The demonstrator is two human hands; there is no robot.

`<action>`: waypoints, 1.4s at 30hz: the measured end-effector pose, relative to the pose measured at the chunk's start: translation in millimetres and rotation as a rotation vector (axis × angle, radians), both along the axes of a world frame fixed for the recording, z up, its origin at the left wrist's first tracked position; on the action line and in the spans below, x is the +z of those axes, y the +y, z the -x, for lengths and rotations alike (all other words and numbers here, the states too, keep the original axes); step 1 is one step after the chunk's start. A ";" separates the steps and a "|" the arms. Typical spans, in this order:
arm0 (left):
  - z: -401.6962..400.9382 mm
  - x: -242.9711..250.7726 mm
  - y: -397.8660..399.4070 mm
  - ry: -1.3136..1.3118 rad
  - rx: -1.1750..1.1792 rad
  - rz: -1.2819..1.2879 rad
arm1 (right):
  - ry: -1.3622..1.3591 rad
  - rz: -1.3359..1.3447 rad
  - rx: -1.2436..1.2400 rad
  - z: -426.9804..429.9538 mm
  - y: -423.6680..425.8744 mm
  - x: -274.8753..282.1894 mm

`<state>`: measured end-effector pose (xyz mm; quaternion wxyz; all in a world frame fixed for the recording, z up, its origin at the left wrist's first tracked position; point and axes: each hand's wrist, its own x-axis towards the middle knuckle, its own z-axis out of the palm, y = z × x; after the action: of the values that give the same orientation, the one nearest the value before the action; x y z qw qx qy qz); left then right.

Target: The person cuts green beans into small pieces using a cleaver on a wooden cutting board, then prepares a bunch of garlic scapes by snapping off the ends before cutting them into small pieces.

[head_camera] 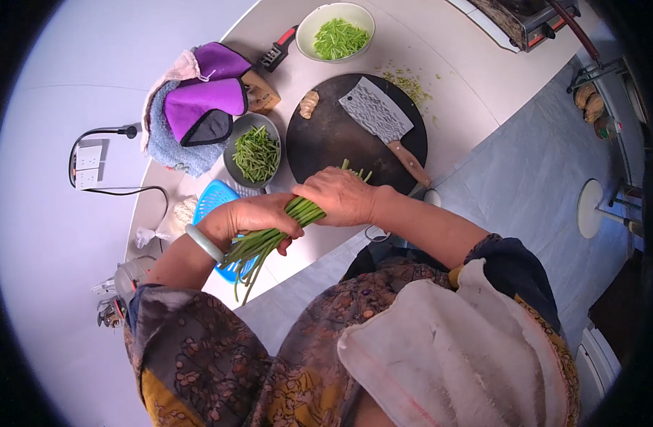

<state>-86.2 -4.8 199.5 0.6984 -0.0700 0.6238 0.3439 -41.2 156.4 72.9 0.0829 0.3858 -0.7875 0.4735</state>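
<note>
A bundle of long green stalks (308,211), perhaps garlic scapes, is gripped by both hands above the counter's near edge. My left hand (268,216) wraps the middle of the bundle, whose loose ends hang past my wrist. Closer to the tips, my right hand (340,196) closes around the other end. Just beyond it lies a round dark cutting board (332,139). On the board rest a cleaver (377,109) with a wooden handle and a piece of ginger (309,104). Below my left hand, a blue plastic basket (215,196) is partly hidden.
A grey bowl (276,179) holds cut green pieces; a white bowl (305,45) holds paler green strips. A knife sharpener (277,50), purple cloths (204,104) and chopped scraps (409,88) lie on the counter (454,128). A gas stove (534,24) stands at upper right.
</note>
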 end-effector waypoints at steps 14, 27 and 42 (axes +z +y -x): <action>19.9 49.5 -35.4 0.024 0.153 -0.073 | -0.466 0.085 0.109 23.1 23.3 8.4; -138.5 -66.9 -110.8 0.139 0.142 0.120 | -0.826 0.079 0.300 46.1 44.3 45.6; -31.6 -24.8 17.2 1.056 1.164 -0.606 | -0.874 -0.113 0.486 70.5 7.3 44.8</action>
<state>-54.5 12.4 174.8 0.0147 -0.0197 0.6135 0.7893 -111.7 163.7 117.6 -0.3883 0.3277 -0.6605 0.5528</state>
